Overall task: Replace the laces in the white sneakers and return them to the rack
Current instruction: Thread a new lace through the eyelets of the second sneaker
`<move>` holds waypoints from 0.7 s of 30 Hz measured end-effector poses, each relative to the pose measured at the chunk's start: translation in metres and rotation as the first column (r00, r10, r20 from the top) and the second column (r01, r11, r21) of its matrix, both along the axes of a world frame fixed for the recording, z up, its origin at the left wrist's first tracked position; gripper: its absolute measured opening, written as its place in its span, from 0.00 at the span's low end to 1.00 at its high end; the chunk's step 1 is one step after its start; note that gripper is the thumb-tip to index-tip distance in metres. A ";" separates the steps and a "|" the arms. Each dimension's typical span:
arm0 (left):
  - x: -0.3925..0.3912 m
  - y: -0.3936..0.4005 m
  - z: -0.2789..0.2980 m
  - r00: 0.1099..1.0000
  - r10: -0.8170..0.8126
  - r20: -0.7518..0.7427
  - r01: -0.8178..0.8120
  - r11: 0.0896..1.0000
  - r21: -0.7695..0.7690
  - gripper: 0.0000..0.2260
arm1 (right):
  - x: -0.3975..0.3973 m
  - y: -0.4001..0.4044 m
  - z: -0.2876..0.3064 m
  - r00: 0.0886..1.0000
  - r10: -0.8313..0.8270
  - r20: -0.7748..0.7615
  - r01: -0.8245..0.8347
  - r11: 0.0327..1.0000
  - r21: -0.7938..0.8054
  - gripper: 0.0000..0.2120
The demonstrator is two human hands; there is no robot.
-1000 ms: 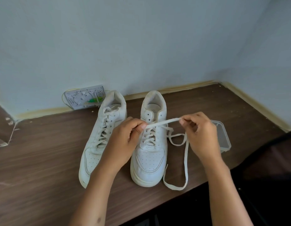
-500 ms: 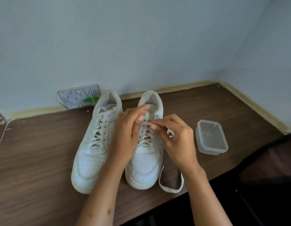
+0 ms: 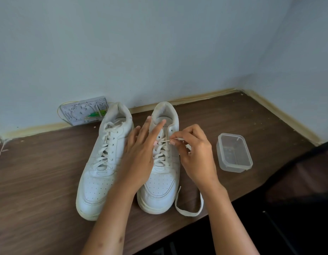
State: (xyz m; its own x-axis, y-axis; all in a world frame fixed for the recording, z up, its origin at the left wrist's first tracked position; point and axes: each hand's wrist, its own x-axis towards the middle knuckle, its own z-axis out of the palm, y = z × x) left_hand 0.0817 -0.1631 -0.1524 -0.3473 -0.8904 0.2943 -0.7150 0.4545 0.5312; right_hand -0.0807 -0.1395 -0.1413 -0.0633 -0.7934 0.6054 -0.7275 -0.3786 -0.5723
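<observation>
Head view: a loose lace end lies by the bench's near edge. Two white sneakers stand side by side. Left hand rests on the right sneaker, fingers straight. Right hand pinches the lace. Clear box sits farther right.

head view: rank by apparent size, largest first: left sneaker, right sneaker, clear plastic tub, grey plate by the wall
1. left sneaker and right sneaker: a pair, look alike; the left hand hides part of the right one, so no ranking.
2. grey plate and clear plastic tub: close in looks; the plate is farther and partly behind the left sneaker, so unsure.
</observation>
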 end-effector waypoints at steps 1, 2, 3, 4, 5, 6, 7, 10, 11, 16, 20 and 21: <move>-0.001 0.001 0.000 1.000 0.019 0.014 -0.019 1.000 0.009 0.39 | 0.000 0.000 0.000 1.000 -0.011 -0.008 0.011 1.000 0.004 0.07; -0.003 0.002 0.001 0.999 0.044 0.001 -0.044 0.999 0.010 0.39 | 0.001 -0.001 0.000 1.000 -0.021 -0.014 0.021 1.000 0.006 0.07; -0.005 0.004 0.001 0.997 0.069 -0.033 -0.069 0.998 -0.004 0.38 | 0.001 -0.001 0.000 0.999 -0.028 -0.019 0.028 1.000 0.008 0.07; -0.008 0.006 0.000 0.993 0.091 -0.074 -0.093 0.995 -0.027 0.36 | 0.002 -0.001 -0.001 0.999 -0.031 -0.020 0.031 0.999 0.010 0.06; -0.011 0.008 0.000 0.987 0.108 -0.118 -0.115 0.992 -0.048 0.34 | 0.002 -0.001 -0.001 0.999 -0.028 -0.021 0.028 1.000 0.010 0.06; -0.015 0.009 -0.002 0.979 0.122 -0.164 -0.134 0.989 -0.061 0.31 | 0.002 -0.002 -0.001 1.000 -0.023 -0.020 0.023 1.000 0.008 0.07; -0.019 0.010 -0.003 0.968 0.133 -0.211 -0.150 0.986 -0.067 0.30 | 0.002 -0.002 -0.001 1.000 -0.019 -0.021 0.019 1.000 0.004 0.07; -0.026 0.010 -0.003 0.944 0.152 -0.293 -0.179 0.981 -0.069 0.27 | 0.000 -0.003 -0.002 0.999 -0.037 -0.017 0.037 0.999 -0.012 0.07; -0.025 0.009 -0.002 0.945 0.147 -0.292 -0.176 0.981 -0.076 0.25 | -0.001 -0.003 -0.002 0.999 -0.052 -0.009 0.052 0.999 -0.016 0.07; -0.002 0.000 0.004 0.949 0.036 -0.313 -0.038 0.999 0.002 0.17 | -0.003 -0.003 -0.002 0.988 -0.131 0.081 0.132 0.991 -0.014 0.07; 0.011 -0.006 0.003 0.926 -0.026 -0.376 0.062 0.995 0.084 0.20 | 0.003 -0.002 0.001 0.988 -0.117 0.098 0.121 0.992 -0.033 0.07; 0.012 -0.007 0.003 0.921 -0.020 -0.389 0.060 0.994 0.090 0.20 | 0.006 -0.001 0.002 0.989 -0.116 0.087 0.121 0.992 -0.045 0.07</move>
State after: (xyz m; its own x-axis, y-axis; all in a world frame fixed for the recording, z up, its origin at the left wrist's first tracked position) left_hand 0.0939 -0.1704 -0.1498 -0.2598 -0.9094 0.3247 -0.4272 0.4098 0.8060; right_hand -0.0752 -0.1410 -0.1393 -0.2077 -0.7461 0.6326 -0.7188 -0.3222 -0.6161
